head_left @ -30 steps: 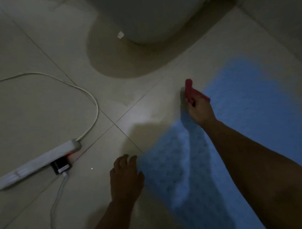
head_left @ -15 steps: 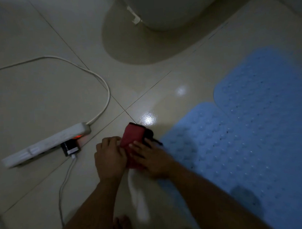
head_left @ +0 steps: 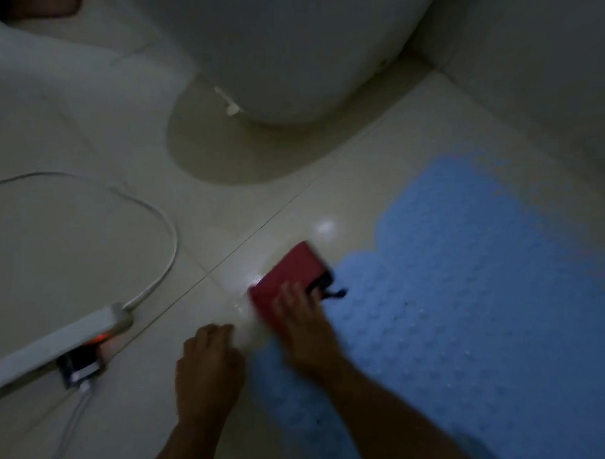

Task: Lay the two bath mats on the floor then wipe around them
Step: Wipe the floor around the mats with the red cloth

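The red cloth (head_left: 289, 281), gripped by both hands half a second ago, is now pressed flat under the right hand (head_left: 302, 327) beside the blue bath mats (head_left: 468, 309); the left hand (head_left: 208, 373) is spread on the floor (head_left: 72, 254), so wiping proceeds.

Lying wide and bare: floor (head_left: 71, 237) to the left, inside the loop of the white cord (head_left: 164, 234). Blocking the low left: a power strip (head_left: 58, 347) with a black plug (head_left: 80, 369), sitting near the left hand (head_left: 206, 373). Filling the top: a big toilet base (head_left: 288, 58), leaving only a strip of floor between it and the blue mats (head_left: 468, 309). Covering the whole right side: those mats, lying flat. Resting at the mat edge: a red cloth (head_left: 282, 281) under the right hand (head_left: 304, 325).
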Available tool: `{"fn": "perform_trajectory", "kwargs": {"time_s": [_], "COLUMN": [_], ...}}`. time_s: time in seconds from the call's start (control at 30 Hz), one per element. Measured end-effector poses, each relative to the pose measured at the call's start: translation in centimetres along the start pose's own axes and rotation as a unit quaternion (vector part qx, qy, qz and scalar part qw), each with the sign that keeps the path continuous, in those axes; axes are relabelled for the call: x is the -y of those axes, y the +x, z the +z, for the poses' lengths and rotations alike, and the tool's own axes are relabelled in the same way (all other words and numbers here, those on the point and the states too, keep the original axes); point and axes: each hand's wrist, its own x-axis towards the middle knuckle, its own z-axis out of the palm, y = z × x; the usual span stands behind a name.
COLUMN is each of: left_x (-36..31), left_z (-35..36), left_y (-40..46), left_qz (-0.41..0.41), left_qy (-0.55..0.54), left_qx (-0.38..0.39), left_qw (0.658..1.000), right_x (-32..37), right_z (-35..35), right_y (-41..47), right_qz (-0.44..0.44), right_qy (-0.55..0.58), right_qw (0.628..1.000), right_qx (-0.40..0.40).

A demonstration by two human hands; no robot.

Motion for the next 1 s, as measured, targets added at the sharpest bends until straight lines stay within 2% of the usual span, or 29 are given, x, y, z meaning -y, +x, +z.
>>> {"fn": "perform_trajectory", "kwargs": {"time_s": [0.1, 0.2, 0.37, 0.47, 0.63, 0.87, 1.0], "left_x": [-0.4, -2.1, -7.9, -12.4, -20.9, -31.6, -34.4], "left_z": [0.5, 1.6, 3.5, 5.0, 6.9, 10.1, 12.7], "left_y": [2.3, 4.3, 8.2, 10.7, 15.7, 22.6, 24.8], "left_qz": [-0.026, 0.026, 0.155, 0.231, 0.282, 0.384, 0.402], "left_qy": [0.008, 0.01, 0.03, 0.024, -0.042, -0.047, 0.023], "left_qx": [-0.015, -0.033, -0.064, -0.047, -0.062, -0.04, -0.021], "left_qw": [1.0, 0.999, 0.985, 0.972, 0.957, 0.921, 0.915], "right_x": [-1.4, -6.5, -14.6, -18.2, -23.2, -30.3, -34.5], "right_z": [-0.5, -2.5, -6.2, -8.9, -11.3, -15.9, -17.9], "right_y": [-0.3, 0.7, 5.2, 7.4, 11.3, 15.3, 16.2], "right_qz": [-0.09, -0.106, 0.073, 0.144, 0.237, 0.259, 0.264], "right_qy": [0.0, -0.019, 0.042, 0.065, 0.125, 0.137, 0.109], "right_qw": [0.995, 0.994, 0.996, 0.987, 0.962, 0.956, 0.958], "right_qx": [0.033, 0.026, -0.041, -0.042, -0.058, -0.022, -0.004]}}
